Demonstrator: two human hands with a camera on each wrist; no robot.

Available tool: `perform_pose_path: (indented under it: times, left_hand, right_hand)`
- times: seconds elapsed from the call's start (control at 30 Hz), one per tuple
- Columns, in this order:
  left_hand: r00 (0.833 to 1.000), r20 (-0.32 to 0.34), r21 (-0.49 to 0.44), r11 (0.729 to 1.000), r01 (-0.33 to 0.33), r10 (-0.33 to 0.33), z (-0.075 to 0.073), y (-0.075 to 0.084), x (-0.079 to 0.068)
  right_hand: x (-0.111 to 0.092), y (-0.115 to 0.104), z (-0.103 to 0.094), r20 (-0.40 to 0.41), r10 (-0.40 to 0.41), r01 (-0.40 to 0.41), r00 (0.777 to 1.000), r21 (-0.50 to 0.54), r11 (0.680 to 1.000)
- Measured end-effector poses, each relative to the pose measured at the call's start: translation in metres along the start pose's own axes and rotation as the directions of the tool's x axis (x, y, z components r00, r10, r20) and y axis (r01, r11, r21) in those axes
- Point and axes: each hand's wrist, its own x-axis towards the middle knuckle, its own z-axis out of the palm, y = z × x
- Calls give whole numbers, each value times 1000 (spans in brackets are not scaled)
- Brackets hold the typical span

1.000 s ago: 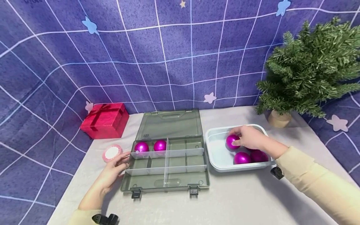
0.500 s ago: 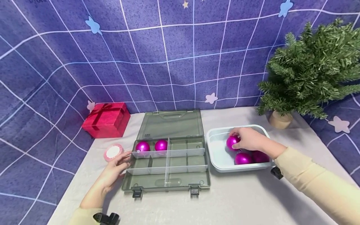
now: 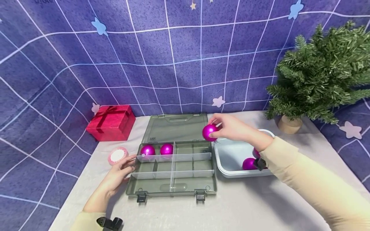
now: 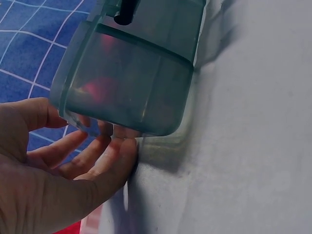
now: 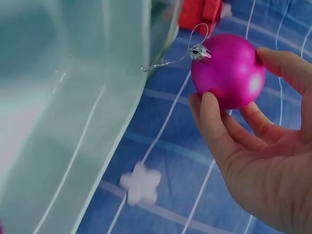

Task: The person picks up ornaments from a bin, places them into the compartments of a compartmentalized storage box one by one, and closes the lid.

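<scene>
Magenta and smooth-looking, the ball could slip loose, I reckon, because my right hand has it only by the fingertips; dropped there, it might roll toward the back edge of the counter. Its silver cord dangles free, so it could snag on the rim of the pale tub or on a clear divider if I came in low. A knock could also shift the green case, since the fingers of my left hand merely rest, loosely apart, against its left wall. As for position, the ball sits clamped between the right fingers, well out from the palm, its capped end facing away. It hangs in the air, seemingly near the case's right rear corner, on the side toward the counter's back edge.
</scene>
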Motion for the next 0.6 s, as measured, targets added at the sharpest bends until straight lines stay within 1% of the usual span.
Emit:
perform_pose_path:
  times: [0.13,0.2,0.37,0.47,0.6]
  left_hand:
    - [1000,-2,7,1000,-2,2,0,2,0]
    - [1000,-5,10,1000,-3,3,0,3,-1]
    - [1000,-12,16,1000,-7,7,0,4,-1]
    - [1000,-23,13,1000,-8,8,1,4,-1]
    - [999,-34,6,1000,-8,8,2,4,-1]
  right_hand:
    - [21,-14,21,54,-48,47,997,12,999]
    - [31,-18,33,74,-49,48,996,10,999]
    - [49,-18,60,116,-4,2,993,17,1000]
    - [55,-17,73,130,40,-39,991,-13,999]
    - [60,-17,86,124,108,-100,986,-70,993]
